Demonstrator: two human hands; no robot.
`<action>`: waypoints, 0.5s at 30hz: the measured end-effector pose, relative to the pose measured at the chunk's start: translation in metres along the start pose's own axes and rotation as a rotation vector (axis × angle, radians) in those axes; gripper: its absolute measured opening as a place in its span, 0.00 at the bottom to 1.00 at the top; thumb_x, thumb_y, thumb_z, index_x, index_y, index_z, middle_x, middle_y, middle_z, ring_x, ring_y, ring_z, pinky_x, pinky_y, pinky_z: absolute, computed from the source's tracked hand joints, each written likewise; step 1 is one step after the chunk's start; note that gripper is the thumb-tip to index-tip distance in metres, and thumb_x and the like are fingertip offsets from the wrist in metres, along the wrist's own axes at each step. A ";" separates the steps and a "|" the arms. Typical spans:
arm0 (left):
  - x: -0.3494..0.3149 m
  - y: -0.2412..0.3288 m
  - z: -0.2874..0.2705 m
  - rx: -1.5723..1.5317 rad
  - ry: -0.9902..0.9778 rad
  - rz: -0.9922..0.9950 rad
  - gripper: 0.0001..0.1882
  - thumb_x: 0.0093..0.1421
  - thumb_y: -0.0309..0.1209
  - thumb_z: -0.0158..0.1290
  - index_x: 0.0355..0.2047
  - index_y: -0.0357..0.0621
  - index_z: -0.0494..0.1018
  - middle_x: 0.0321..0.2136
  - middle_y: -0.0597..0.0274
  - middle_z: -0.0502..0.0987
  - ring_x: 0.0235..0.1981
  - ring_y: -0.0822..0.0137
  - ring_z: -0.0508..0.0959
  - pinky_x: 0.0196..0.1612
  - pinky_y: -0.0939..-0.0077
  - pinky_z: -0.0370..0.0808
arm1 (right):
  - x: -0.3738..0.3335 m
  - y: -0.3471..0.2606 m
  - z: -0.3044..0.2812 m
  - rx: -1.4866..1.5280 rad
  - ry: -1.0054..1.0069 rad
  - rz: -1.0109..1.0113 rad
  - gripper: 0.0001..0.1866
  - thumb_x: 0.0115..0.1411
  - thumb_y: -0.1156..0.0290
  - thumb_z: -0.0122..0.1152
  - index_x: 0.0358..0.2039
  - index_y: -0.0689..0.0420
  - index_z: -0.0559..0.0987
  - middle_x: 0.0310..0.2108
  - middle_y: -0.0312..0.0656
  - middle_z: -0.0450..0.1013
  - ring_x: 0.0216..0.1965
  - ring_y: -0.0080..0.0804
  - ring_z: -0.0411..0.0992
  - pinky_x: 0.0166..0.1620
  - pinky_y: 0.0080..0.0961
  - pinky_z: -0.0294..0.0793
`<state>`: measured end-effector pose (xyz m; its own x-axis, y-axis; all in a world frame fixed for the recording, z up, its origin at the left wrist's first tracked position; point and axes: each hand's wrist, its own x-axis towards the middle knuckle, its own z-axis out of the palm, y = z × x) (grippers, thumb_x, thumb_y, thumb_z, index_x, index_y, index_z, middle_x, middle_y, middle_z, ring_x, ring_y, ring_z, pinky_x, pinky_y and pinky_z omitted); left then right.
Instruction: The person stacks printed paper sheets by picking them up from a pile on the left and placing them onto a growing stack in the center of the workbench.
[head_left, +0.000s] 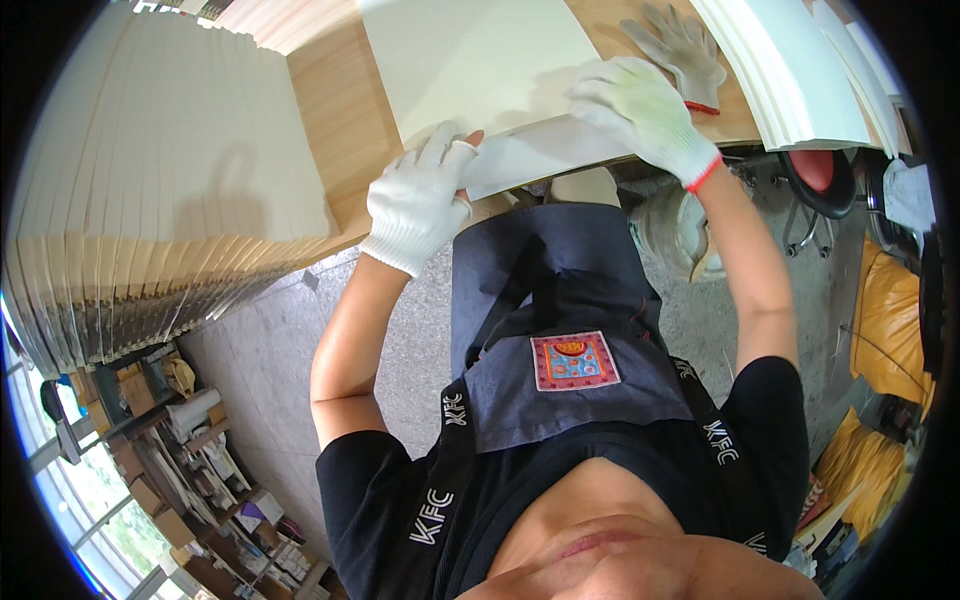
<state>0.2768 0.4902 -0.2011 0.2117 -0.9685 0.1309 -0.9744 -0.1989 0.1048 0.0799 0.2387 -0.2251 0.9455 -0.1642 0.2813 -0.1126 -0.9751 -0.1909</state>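
A large off-white sheet (480,60) lies on the wooden table in front of me. Along its near edge runs a paler strip (545,152) that looks like a folded-up flap of paper or board. My left hand (418,195), in a white knit glove with bare fingertips showing, is closed at the left end of this strip. At the strip's right end, my right hand (645,115), in a white glove with a red cuff, lies on the sheet with its fingers stretched forward. A spare grey-white glove (685,60) rests on the table beyond that hand.
Tall stacks of cream sheets (150,150) stand at the left. More white sheets (785,70) are piled at the right. The wooden tabletop (345,105) ends just before my body. A red and black stool (815,175), a round bucket (680,235) and yellow sacks (890,320) are to the right.
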 end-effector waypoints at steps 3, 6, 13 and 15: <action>0.016 -0.018 0.004 -0.090 -0.007 0.003 0.16 0.54 0.32 0.61 0.44 0.53 0.79 0.43 0.64 0.79 0.39 0.57 0.80 0.41 0.67 0.77 | 0.028 0.019 -0.009 0.096 -0.234 0.038 0.25 0.62 0.45 0.55 0.49 0.49 0.82 0.42 0.42 0.78 0.41 0.45 0.75 0.50 0.38 0.68; 0.034 -0.040 0.003 -0.251 -0.070 -0.178 0.10 0.57 0.35 0.59 0.38 0.49 0.81 0.40 0.64 0.80 0.38 0.57 0.80 0.40 0.68 0.76 | 0.063 0.013 -0.032 0.152 -0.547 0.237 0.28 0.58 0.41 0.57 0.47 0.51 0.83 0.35 0.45 0.79 0.35 0.47 0.76 0.45 0.37 0.71; 0.050 -0.064 0.019 -0.488 -0.121 -0.382 0.19 0.54 0.47 0.64 0.32 0.44 0.81 0.29 0.64 0.80 0.33 0.63 0.79 0.38 0.70 0.72 | 0.056 0.024 0.001 0.349 -0.259 0.299 0.23 0.55 0.47 0.65 0.27 0.58 0.79 0.21 0.39 0.71 0.27 0.29 0.71 0.34 0.28 0.67; 0.052 -0.062 0.016 -0.486 -0.186 -0.421 0.19 0.52 0.47 0.65 0.31 0.43 0.80 0.28 0.63 0.80 0.31 0.65 0.78 0.37 0.70 0.72 | 0.051 0.028 0.013 0.374 -0.204 0.316 0.22 0.56 0.49 0.65 0.27 0.57 0.79 0.21 0.39 0.71 0.26 0.29 0.70 0.34 0.28 0.67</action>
<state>0.3474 0.4498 -0.2167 0.5077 -0.8412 -0.1858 -0.6574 -0.5177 0.5476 0.1287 0.2048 -0.2288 0.9273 -0.3734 -0.0256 -0.3205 -0.7568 -0.5698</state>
